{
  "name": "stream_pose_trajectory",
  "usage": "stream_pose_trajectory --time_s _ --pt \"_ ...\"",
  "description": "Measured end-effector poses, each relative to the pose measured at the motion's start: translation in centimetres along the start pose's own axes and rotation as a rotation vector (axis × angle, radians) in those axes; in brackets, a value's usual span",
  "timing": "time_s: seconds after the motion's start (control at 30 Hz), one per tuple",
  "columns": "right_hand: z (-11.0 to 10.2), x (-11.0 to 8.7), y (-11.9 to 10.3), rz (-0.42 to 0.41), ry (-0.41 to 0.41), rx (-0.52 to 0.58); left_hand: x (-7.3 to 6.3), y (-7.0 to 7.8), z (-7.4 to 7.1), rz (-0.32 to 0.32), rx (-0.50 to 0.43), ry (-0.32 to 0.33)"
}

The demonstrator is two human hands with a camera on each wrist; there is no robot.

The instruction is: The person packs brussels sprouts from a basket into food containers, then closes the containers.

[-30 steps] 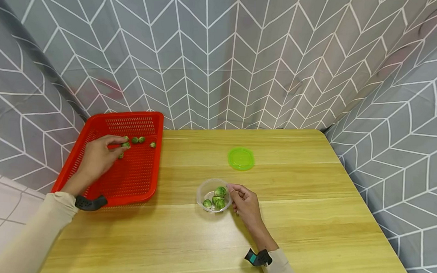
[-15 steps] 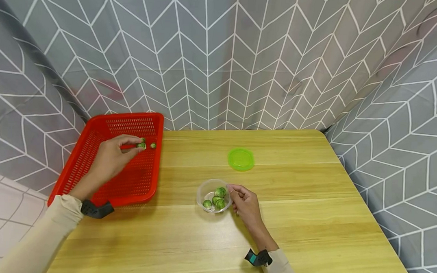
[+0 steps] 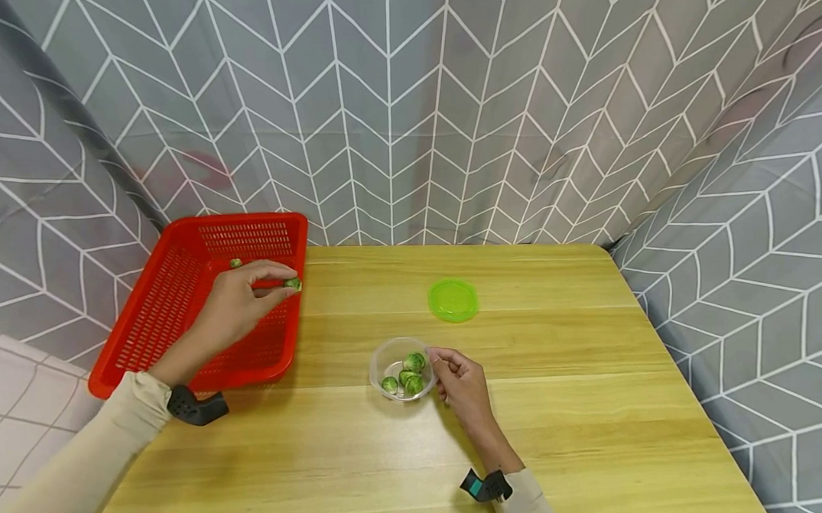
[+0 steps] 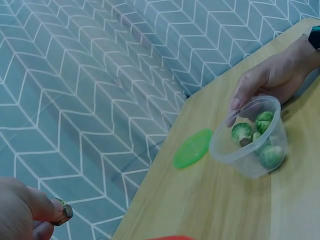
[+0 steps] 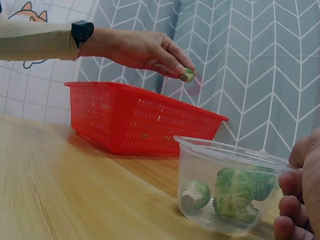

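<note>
My left hand [image 3: 240, 299] pinches a Brussels sprout [image 5: 187, 75] between thumb and fingertips, above the right side of a red plastic basket [image 5: 117, 115]. Low in the middle of the wooden table stands a clear round tub [image 3: 381, 352] holding several Brussels sprouts [image 3: 414, 361]. The thumb and fingers of my right hand [image 3: 466, 385] grip its rim from the right. In the head view one more sprout [image 3: 235, 263] shows at the basket's back, and the left hand covers part of the basket floor.
A green lid [image 3: 453, 300] lies flat on the table [image 3: 551, 354], behind the tub. Grey patterned curtains [image 3: 417, 119] hang along the back and sides. The basket's raised right wall [image 3: 296, 313] stands between the left hand and the tub.
My left hand has moved right across the basket, carrying the pinched sprout up to its right rim. The right hand and tub have stayed in place.
</note>
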State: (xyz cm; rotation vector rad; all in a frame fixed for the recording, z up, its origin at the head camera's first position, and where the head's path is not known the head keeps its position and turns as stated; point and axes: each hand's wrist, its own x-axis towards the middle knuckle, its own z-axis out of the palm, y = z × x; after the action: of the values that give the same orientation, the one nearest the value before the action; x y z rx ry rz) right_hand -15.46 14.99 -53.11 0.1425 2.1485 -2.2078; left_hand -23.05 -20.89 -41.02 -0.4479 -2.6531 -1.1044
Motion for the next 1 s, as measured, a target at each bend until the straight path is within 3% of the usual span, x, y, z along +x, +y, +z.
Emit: stream_pose_trajectory --time_s 0.2,0.47,0.77,1.0 --pt "0.0 -0.1 0.1 -0.024 0.008 -0.002 -0.3 0.5 1.1 0.016 -0.037 -0.033" --pt "0.0 0.0 0.0 0.009 0.006 -0.003 -0.6 1.4 2.2 0.048 -0.094 -0.077" --pt "-0.1 0.0 -1.0 0.029 -0.038 -0.022 -0.9 2.5 3.3 -0.001 -0.163 -0.141" --pt "0.0 0.0 -0.2 0.013 -0.003 -0.001 -1.2 3.3 4.7 -0.008 -0.239 -0.169"
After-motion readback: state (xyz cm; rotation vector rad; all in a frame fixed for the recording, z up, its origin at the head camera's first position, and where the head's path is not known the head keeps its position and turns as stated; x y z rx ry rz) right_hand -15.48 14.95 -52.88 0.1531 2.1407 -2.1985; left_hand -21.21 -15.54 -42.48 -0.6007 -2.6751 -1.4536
